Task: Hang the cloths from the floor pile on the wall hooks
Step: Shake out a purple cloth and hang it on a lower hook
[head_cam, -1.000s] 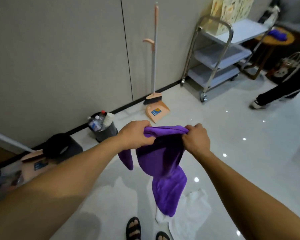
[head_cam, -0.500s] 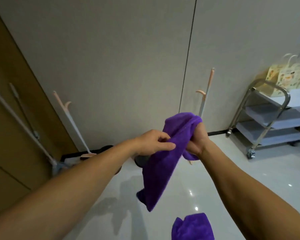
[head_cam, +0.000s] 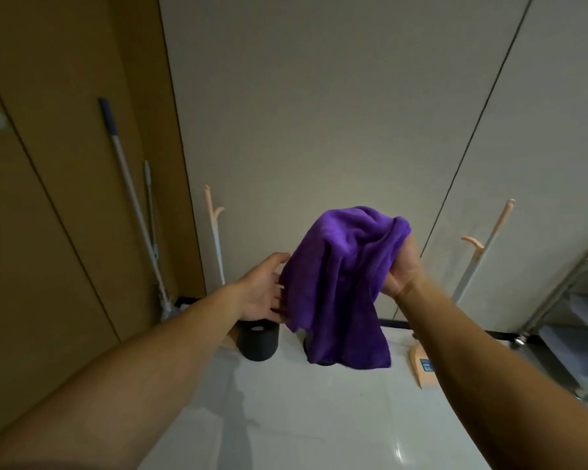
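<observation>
Since a second ago you've lifted the purple cloth point(head_cam: 343, 283) toward the wall. Your left hand point(head_cam: 263, 290) is open under its edge; your right hand point(head_cam: 403, 266) grips the bunched top. It looks soft, light, floppy: pinch one corner.

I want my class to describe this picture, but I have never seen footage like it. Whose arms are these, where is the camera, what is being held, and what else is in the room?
There is no machine here: the two bare arms belong to a person wearing a wide-angle camera on the head, looking forward and down, which bends the walls. The right hand grips a purple cloth bunched near its top; the left hand is open, touching the cloth's edge. On the glossy floor stand a black bin and a peach dustpan. Mop handles lean against the brown panel, and a metal cart shows at the right. No wall hook is clearly visible.
</observation>
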{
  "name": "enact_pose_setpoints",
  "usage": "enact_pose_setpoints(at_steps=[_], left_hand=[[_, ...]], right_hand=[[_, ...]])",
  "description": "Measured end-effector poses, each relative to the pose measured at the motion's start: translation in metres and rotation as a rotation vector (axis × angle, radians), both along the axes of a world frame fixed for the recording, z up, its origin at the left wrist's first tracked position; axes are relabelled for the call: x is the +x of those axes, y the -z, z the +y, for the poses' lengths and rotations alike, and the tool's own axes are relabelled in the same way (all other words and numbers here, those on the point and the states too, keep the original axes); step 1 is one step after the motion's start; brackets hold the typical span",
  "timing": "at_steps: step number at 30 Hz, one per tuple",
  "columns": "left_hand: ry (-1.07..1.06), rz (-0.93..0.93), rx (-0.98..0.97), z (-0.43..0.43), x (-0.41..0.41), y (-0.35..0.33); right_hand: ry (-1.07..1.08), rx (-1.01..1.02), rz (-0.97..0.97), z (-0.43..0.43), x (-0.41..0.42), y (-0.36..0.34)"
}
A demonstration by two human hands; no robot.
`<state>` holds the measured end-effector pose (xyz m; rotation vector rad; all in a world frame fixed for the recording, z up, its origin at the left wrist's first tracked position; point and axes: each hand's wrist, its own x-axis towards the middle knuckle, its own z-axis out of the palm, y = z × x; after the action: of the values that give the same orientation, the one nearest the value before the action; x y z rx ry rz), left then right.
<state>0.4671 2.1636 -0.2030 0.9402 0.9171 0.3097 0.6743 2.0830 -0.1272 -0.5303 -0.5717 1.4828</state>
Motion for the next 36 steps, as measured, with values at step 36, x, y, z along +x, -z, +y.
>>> enact_pose_setpoints(at_steps=[36], left_hand=[[-1.338, -0.022, 0.403, 0.152, -0.254, -0.089]], right_hand=[[-0.167, -0.192, -0.898, 0.284, -0.141, 0.043]])
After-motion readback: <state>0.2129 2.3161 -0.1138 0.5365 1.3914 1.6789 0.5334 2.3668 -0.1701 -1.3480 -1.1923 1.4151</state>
